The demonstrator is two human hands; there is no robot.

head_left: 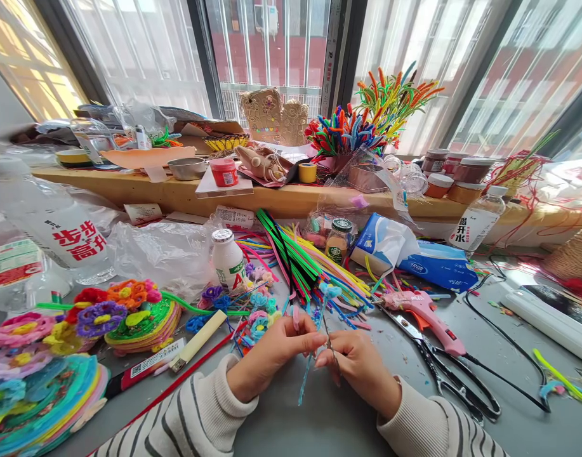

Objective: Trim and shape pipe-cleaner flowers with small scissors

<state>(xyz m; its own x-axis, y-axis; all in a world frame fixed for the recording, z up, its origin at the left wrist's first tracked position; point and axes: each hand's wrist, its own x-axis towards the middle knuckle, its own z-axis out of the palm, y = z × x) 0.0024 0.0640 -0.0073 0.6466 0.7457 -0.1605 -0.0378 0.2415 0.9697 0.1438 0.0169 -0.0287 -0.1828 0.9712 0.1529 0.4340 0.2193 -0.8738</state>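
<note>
Left hand pinching pale-blue fuzzy strand at view's six o'clock; right hand pinching thin dark wire beside it. From hands: scissors, three o'clock; pipe-cleaner bundle, twelve.

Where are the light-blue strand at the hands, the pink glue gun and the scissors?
Light-blue strand (303,382), head view: its hanging lower end.
Pink glue gun (430,311), head view: middle of its body.
Scissors (409,328), head view: the metal near the pivot.
</note>
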